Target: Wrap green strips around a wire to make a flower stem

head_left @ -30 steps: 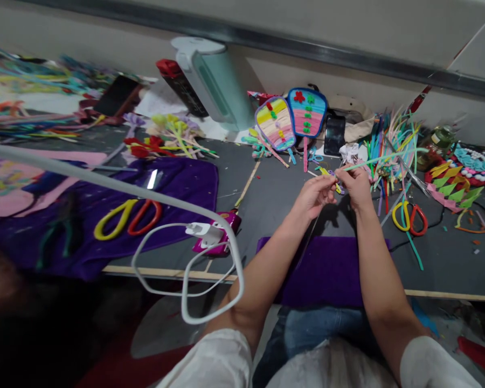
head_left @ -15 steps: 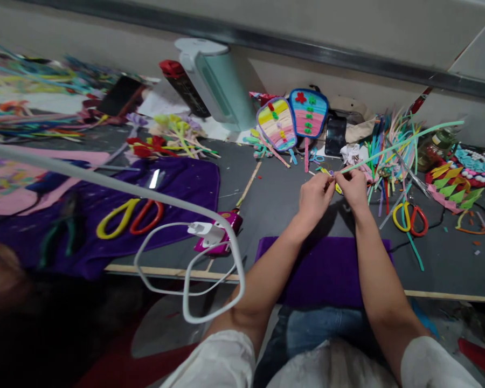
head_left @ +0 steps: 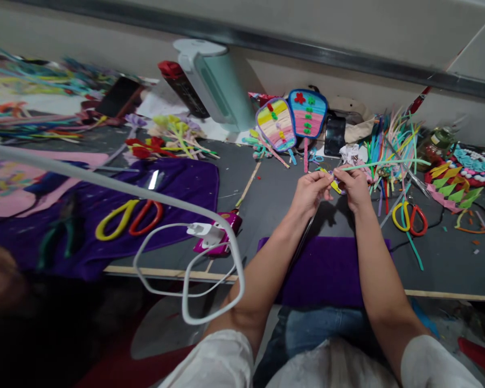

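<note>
Counted: one pale green strip (head_left: 388,161), two fan-shaped pieces (head_left: 277,126), two pairs of scissors (head_left: 413,220) with yellow-and-red handles, two purple cloths (head_left: 319,275). The strip is held above the grey table (head_left: 440,264), beyond the nearer cloth, its near end pinched between closed thumb and forefinger of the right hand (head_left: 353,186). Left hand (head_left: 310,193): fingertips brought nearly together beside that end; whether anything is gripped cannot be told. Strip's long axis: nearly level, slightly bowed, free end pointed rightward.
</note>
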A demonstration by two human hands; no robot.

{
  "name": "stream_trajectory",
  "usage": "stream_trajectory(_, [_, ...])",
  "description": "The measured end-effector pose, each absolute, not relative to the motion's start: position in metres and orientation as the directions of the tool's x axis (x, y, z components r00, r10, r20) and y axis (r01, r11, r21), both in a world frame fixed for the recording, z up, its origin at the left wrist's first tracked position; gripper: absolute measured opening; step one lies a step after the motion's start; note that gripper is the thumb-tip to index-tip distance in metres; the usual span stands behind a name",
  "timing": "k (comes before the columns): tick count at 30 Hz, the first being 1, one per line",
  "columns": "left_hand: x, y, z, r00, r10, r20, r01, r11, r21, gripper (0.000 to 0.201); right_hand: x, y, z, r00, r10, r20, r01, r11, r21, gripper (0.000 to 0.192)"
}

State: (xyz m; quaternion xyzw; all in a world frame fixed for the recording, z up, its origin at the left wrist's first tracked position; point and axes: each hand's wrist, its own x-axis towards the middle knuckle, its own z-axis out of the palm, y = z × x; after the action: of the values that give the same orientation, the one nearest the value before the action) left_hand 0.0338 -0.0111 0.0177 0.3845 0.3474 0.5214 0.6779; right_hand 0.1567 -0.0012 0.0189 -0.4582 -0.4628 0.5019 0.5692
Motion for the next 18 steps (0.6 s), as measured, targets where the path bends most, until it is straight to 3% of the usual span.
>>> stream_trajectory(10, [0.041,-0.013,0.021,0.453,0.835,-0.312,-0.642,0.549,0.536,0.007,0.158,-0.002,0.020,-0.009,0.999,-0.035,-0.275,-0.036,-0.961,0.025])
stream_trajectory(13, [0.046,-0.012,0.012,0.380,0.863,-0.333,-0.613,0.505,0.608,0.009,0.162,0.002,0.014,0.070,0.998,0.000,-0.182,0.013,-0.983,0.022])
stream_trajectory(18, [0.047,-0.009,-0.002,0.197,0.960,-0.198,-0.385,0.262,0.885,0.018,0.165,0.007,0.005,0.118,0.991,0.067,0.043,0.063,-0.997,0.016])
